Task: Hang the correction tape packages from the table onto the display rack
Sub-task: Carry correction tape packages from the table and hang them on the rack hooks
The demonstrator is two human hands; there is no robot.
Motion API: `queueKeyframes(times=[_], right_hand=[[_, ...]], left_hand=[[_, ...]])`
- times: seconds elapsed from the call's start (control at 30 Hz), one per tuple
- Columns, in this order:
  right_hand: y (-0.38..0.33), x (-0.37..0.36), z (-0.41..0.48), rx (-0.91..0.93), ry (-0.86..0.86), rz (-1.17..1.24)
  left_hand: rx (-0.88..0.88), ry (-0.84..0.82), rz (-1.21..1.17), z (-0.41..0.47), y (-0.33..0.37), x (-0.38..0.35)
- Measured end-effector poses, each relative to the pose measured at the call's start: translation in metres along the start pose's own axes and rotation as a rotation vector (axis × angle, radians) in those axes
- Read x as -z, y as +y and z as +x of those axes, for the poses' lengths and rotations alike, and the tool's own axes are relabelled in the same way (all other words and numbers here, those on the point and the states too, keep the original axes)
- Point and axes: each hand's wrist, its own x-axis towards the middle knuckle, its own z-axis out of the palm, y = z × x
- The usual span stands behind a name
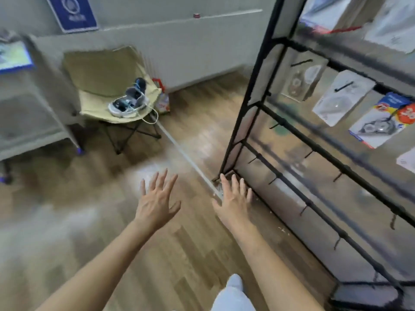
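Observation:
The black display rack stands on the right with rows of hooks. Three correction tape packages hang on an upper row: a clear one, a white one and a blue and red one. Lower hooks are bare. My left hand and my right hand are stretched out in front of me over the floor, fingers spread and straight, holding nothing. My right hand is just left of the rack's bottom corner. No table with packages is in view. The picture is blurred.
A beige folding chair with a pair of sneakers stands at the back left. A grey cart is at the far left edge. A white strip runs across the wooden floor. More packages hang higher up.

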Motion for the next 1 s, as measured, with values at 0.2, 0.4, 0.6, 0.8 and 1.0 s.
queueKeyframes(times=[0.2,0.4,0.6,0.8,1.0], right_hand=[[-0.149,-0.045,0.012,0.295,-0.132,-0.065],[-0.272,-0.072,0.045,0.517,-0.189,-0.141],[-0.388,-0.082,0.116,0.655,-0.182,-0.199],[-0.505,-0.081,0.189,0.743,-0.147,-0.21],[-0.612,-0.093,0.247,0.802,-0.127,-0.202]], left_hand=[[0.316,0.032,0.005,-0.053,-0.128,0.023],[0.574,0.097,-0.051,-0.066,-0.23,0.034],[0.729,0.139,-0.091,-0.017,-0.336,0.058],[0.804,0.204,-0.074,0.041,-0.429,0.098],[0.867,0.211,-0.06,0.089,-0.53,0.117]])
